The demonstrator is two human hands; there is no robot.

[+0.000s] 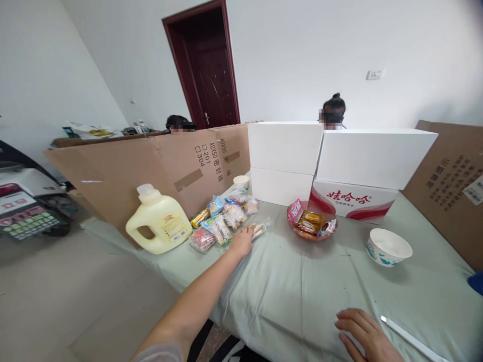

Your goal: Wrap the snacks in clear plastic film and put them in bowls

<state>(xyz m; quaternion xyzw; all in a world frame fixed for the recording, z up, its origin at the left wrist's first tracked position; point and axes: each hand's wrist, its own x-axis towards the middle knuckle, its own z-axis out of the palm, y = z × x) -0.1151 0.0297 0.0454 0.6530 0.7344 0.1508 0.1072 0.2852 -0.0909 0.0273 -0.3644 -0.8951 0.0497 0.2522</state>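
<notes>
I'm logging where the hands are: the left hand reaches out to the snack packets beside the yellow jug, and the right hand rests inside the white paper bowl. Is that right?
Not quite. In the head view the right hand lies flat on the green tablecloth near the table's front edge, apart from the white paper bowl. The left hand does reach the snack packets beside the yellow jug.

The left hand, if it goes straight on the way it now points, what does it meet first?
Probably the snack packets: the left hand already lies at their near edge, fingers pointing into the pile. Depth is unclear.
</notes>
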